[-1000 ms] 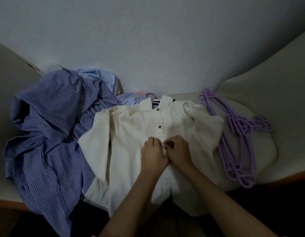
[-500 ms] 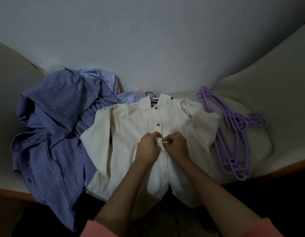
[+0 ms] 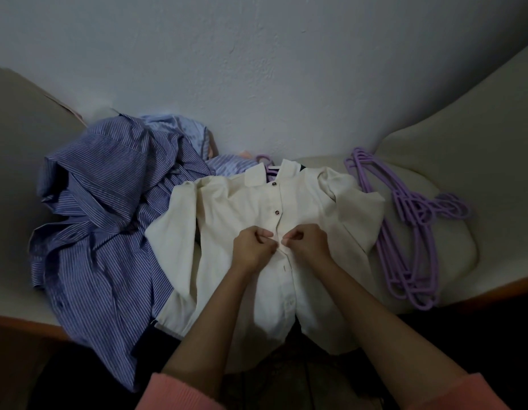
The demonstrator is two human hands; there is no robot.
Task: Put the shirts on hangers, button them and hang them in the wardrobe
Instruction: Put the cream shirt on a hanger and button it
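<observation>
A cream shirt lies face up on the pale bed, with a purple hanger's hook showing at its collar. Its top two buttons are fastened. My left hand and my right hand both pinch the front placket at the third button, one on each side of the opening. Below my hands the placket hangs open. A heap of blue striped shirts lies to the left of the cream shirt.
A bundle of spare purple hangers lies on the bed to the right. A bare white wall stands right behind the bed. The bed's wooden edge runs along the near side, with dark floor below.
Both hands have shifted slightly up the placket and stay pinched at the same button. The view has moved back a little, so my pink sleeves now show.
</observation>
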